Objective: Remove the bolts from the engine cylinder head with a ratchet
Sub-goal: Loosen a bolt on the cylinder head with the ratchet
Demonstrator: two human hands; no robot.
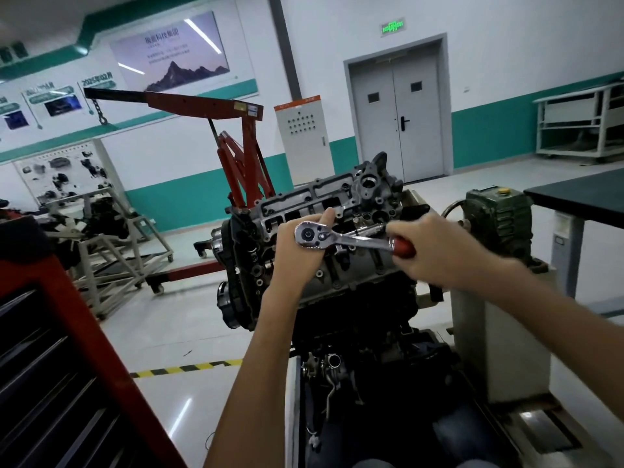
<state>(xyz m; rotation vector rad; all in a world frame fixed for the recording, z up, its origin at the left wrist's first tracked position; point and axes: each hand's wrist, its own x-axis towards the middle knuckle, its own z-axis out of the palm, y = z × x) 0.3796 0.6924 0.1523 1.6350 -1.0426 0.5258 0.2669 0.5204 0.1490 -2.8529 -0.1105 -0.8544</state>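
Workshop floor, with a red engine hoist (241, 143) at ten o'clock. The cylinder head (297, 202) sits mid-frame with the ratchet (354, 239) over it. The right hand (435, 253) is clenched round the red handle at three o'clock, and the left hand (299, 255) apparently grips the ratchet's head.

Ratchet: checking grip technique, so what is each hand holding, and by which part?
Both hold the chrome ratchet with a red handle: the right hand grips the red handle, the left hand cups its round head.

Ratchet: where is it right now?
Centre of the head view, above the cylinder head: the ratchet has the left hand holding its round end and the right hand gripping its red handle.
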